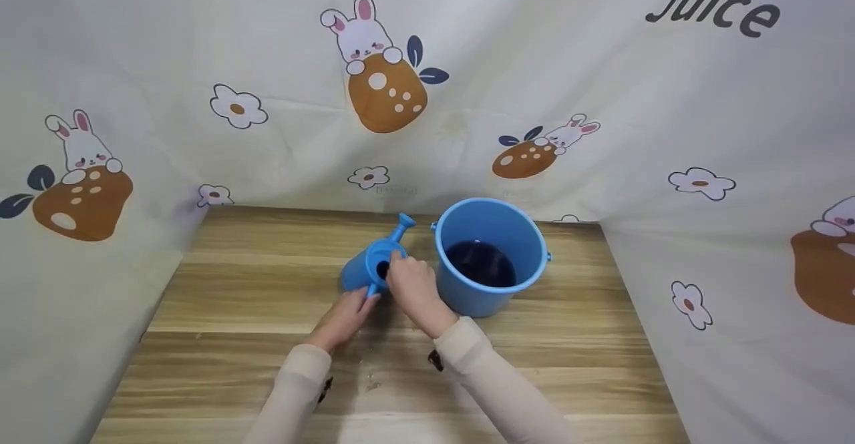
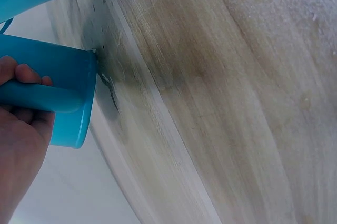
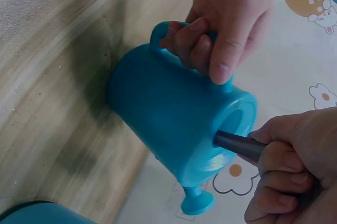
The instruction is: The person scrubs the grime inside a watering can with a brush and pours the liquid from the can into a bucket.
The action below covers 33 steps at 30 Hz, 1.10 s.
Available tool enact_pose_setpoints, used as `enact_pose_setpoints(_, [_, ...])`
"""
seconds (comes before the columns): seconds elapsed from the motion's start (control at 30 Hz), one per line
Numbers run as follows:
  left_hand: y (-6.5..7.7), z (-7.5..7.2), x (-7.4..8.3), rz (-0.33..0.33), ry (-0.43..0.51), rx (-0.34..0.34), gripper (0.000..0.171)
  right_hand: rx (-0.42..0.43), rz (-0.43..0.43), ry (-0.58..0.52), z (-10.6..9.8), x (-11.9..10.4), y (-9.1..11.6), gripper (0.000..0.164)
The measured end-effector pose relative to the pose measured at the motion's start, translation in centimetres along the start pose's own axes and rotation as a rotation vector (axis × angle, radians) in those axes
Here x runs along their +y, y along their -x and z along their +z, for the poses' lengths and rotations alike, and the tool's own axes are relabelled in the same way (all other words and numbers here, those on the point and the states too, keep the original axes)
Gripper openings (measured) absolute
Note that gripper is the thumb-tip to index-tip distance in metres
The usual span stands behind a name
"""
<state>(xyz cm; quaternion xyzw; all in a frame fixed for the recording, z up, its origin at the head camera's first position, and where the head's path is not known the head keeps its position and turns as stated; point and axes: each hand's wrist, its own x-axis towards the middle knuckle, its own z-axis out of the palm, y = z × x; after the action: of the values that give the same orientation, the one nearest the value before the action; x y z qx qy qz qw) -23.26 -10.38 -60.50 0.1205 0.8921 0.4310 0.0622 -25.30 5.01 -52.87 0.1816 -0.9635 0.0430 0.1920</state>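
A blue watering can stands on the wooden table, its spout pointing to the back right. My left hand grips its handle, with fingers curled round the loop in the right wrist view. Over the can's top opening, my right hand holds a dark grey stick-like handle in its curled fingers. The handle's far end goes down inside the can and is hidden, so I cannot tell what kind of tool it is. To the right of the can is a blue bucket with dark liquid inside.
Pale fabric with printed rabbits and flowers hangs behind the table and along both sides. Small wet spots lie on the wooden tabletop. The bucket's rim stands close beside my right hand.
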Motion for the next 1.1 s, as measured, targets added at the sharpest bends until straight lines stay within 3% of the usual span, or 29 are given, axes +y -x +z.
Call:
enact_pose_setpoints(0.33, [-0.1, 0.0, -0.2, 0.046, -0.017, 0.003, 0.024, 0.008, 0.002, 0.027, 1.3, -0.1, 0.0, 0.014])
enact_pose_setpoints(0.47, [-0.2, 0.0, -0.2, 0.026, -0.001, -0.009, 0.025, -0.016, 0.013, 0.002, 1.5, 0.0, -0.1, 0.018])
enact_pose_setpoints(1.1, [-0.2, 0.0, -0.2, -0.004, 0.014, -0.010, 0.026, -0.044, 0.010, 0.006, -0.3, 0.1, -0.2, 0.025])
